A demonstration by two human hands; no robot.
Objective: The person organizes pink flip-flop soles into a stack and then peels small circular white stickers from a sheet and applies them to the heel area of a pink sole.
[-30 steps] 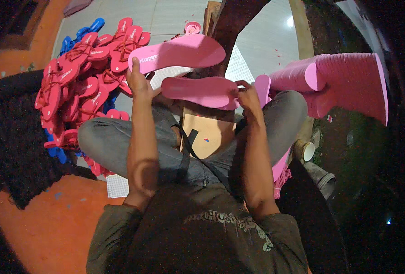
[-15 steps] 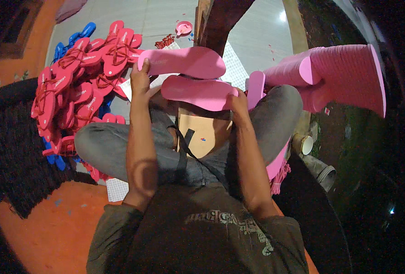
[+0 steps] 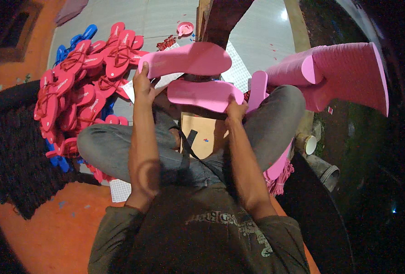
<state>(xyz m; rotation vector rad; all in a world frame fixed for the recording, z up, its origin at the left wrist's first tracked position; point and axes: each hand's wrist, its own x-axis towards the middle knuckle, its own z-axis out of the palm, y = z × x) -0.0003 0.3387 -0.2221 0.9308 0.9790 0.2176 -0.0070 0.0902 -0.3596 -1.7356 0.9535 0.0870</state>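
Observation:
My left hand [image 3: 144,86] grips the heel end of a pink flip-flop sole [image 3: 189,59], which reaches to the right with its wide end farthest from the hand. Closer to me, a second pink flip-flop sole [image 3: 202,95] lies roughly parallel to the first, its right end pinched in my right hand [image 3: 236,109]. A narrow gap separates the two soles. Neither carries a strap. Both are held over my crossed legs, above a light wooden board [image 3: 207,125]. The fingers beneath each sole are partly hidden.
Finished red-pink flip-flops [image 3: 81,86] are heaped at left, with blue ones [image 3: 77,39] behind. Stacked pink soles [image 3: 344,75] stand at right. A wooden post [image 3: 221,23] rises just beyond my hands. Pink straps [image 3: 280,176] lie beside my right thigh; a pink dish [image 3: 185,29] is farther off.
The upper sole has lifted slightly and moved away from me. My right hand has shifted a little toward me, with the lower sole's right end dipping, so the gap between soles is wider.

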